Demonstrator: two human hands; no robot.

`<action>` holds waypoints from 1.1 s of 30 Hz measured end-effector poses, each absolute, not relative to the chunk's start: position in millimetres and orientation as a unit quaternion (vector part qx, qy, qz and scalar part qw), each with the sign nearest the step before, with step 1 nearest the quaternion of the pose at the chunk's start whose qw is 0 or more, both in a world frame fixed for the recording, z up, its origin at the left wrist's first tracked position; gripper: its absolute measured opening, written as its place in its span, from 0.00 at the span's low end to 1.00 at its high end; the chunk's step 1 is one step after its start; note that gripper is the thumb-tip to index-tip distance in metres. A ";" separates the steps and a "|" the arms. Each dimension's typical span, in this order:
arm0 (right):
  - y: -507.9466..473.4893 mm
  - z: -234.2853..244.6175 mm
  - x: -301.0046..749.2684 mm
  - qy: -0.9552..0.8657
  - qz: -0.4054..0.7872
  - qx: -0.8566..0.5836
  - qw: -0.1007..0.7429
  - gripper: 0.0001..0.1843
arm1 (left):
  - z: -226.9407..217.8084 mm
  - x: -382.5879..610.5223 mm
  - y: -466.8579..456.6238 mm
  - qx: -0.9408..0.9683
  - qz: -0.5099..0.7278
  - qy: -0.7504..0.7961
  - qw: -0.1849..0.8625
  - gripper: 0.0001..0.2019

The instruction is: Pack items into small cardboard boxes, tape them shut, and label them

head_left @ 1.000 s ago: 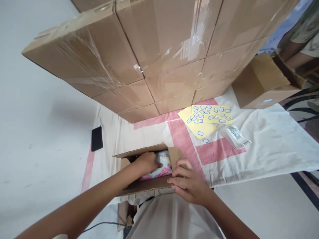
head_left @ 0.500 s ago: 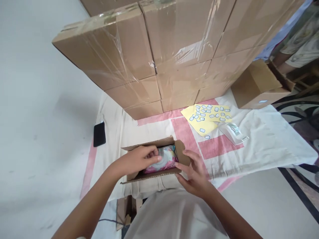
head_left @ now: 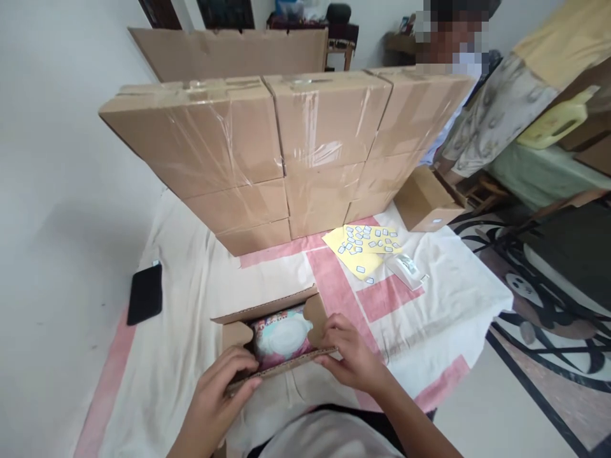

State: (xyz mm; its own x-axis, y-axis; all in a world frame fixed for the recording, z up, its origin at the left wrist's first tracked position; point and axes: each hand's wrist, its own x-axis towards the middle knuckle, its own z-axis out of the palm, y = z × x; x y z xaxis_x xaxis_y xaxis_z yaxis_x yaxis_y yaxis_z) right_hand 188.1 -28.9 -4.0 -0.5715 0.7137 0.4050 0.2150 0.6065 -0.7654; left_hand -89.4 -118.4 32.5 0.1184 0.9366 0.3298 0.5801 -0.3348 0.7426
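A small open cardboard box (head_left: 237, 332) lies in front of me with its flaps up. Inside it rests a pink and white pack of wet wipes (head_left: 284, 337) with an oval pale lid, its edges partly covered by the end flaps. My left hand (head_left: 222, 385) pinches the near long flap at its left end, fingers over the inner side and thumb outside. At the near right corner, my right hand (head_left: 351, 356) grips the box, fingers against the right end flap and thumb below the near edge.
Taped cartons (head_left: 324, 133) are stacked behind the box. To the right lie yellow sticker sheets (head_left: 360, 261), a white handheld device (head_left: 405, 270) and an open carton (head_left: 424, 200). A black phone (head_left: 146, 294) lies left on the cloth. Two people are beyond the stack.
My left hand has moved off the wipes to the box's near flap. My right hand now grips the near right corner. The end flaps lean inward over the pack, and the view has tilted up.
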 end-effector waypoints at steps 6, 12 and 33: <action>-3.4 13.8 228.0 -0.832 0.304 -0.287 0.363 0.13 | 26.9 -52.8 -90.1 0.735 0.393 0.543 0.101 0.04; -21.8 -10.1 259.0 -0.757 0.305 -0.397 0.421 0.10 | 13.0 -6.8 -70.2 0.683 0.341 0.646 -0.015 0.25; 2.5 -52.5 255.9 -0.812 0.229 -0.312 0.437 0.25 | -33.1 20.8 -107.1 0.618 0.166 0.763 -0.091 0.26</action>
State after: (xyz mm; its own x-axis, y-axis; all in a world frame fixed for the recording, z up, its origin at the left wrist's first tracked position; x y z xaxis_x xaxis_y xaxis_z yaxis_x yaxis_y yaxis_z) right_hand 255.9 2.5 -52.5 -0.4246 0.7060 0.5669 0.3067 0.7012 -0.6436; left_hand 20.8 -107.1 -33.1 -0.2191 0.9129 0.3445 0.9734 0.1804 0.1413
